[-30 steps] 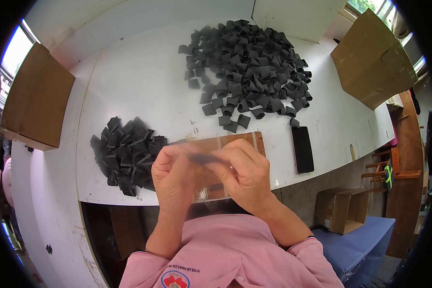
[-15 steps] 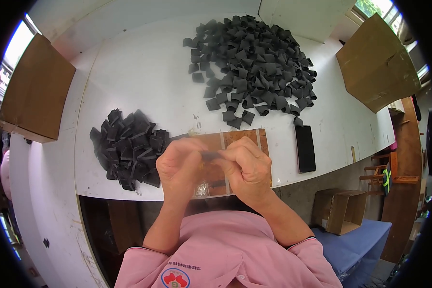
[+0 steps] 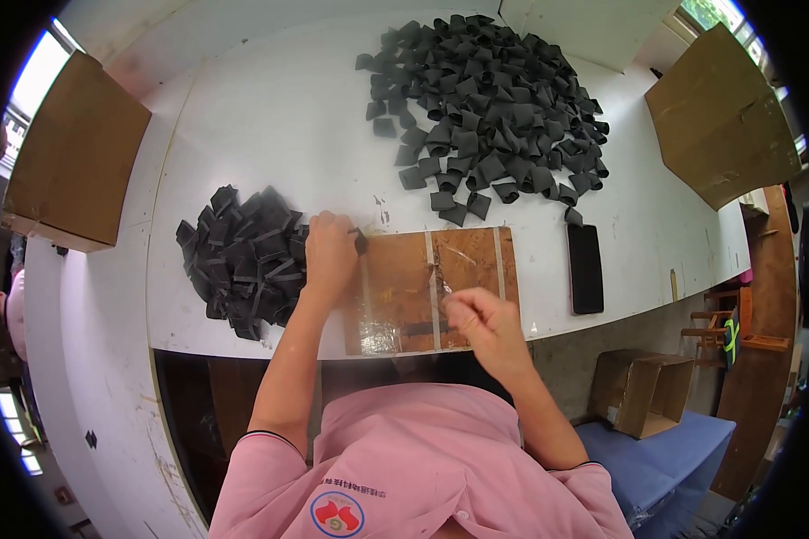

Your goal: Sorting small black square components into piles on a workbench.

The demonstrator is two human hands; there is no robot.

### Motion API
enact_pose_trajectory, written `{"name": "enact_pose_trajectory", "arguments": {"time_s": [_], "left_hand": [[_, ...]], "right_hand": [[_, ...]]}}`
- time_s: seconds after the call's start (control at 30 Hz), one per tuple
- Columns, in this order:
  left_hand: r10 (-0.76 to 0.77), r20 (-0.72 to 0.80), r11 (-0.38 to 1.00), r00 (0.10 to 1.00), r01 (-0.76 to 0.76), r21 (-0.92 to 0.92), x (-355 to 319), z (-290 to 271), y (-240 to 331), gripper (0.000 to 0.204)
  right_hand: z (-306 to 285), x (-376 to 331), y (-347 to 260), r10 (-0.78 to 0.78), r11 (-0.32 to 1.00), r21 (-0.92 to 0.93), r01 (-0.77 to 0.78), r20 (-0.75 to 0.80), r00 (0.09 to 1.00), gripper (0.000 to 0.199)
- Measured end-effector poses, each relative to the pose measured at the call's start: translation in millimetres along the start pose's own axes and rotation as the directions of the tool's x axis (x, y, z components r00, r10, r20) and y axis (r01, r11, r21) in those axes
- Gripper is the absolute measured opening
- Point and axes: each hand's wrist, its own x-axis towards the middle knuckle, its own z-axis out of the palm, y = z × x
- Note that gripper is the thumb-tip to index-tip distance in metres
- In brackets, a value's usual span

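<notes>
Showing a smooth white tabletop (image 3: 261, 117), backed by a plain white wall (image 3: 261, 18) at eleven o'clock and an upright white panel (image 3: 584, 31) at one. Lit from a bright framed window (image 3: 31, 81) at ten. Bounded, toward four, by grey floor (image 3: 562, 373) and a long brown wooden panel (image 3: 753, 395).

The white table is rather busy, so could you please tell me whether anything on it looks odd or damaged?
The black phone stands out, unlike the work pieces, right of the brown board, with one small black piece at its far end. The board's surface also looks stained and worn.
</notes>
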Motion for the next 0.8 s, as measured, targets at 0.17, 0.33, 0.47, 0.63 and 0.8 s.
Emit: {"name": "enact_pose_trajectory", "arguments": {"time_s": [0.17, 0.33, 0.47, 0.63, 0.8], "left_hand": [[0.298, -0.119, 0.858, 0.947, -0.321, -0.402, -33.7, -31.6, 39.5, 0.015], [0.517, -0.231, 0.711, 0.824, -0.563, -0.42, -81.2, -51.5, 70.5, 0.026], [-0.02, -0.119, 0.402, 0.993, -0.102, -0.91, -96.6, -56.3, 90.8, 0.022], [-0.103, 0.359, -0.171, 0.928, 0.339, -0.925, -92.2, -57.7, 89.0, 0.019], [-0.1, 0.484, -0.219, 0.869, 0.456, -0.863, -89.0, -52.8, 86.9, 0.008]], "right_hand": [[14.6, -2.0, 6.7, 0.236, 0.924, 0.236, -0.299, 0.262, 0.936, 0.032], [26.8, 4.5, 4.1, 0.223, 0.429, 0.735, -0.525, 0.477, 0.85, 0.029], [25.7, 8.6, 0.6, 0.243, 0.388, 0.822, -0.417, 0.345, 0.907, 0.014], [16.9, 8.9, 1.9, 0.234, 0.437, 0.805, -0.402, 0.33, 0.915, 0.014], [14.4, 9.6, 4.6, 0.225, 0.475, 0.782, -0.403, 0.334, 0.915, 0.015]]}}
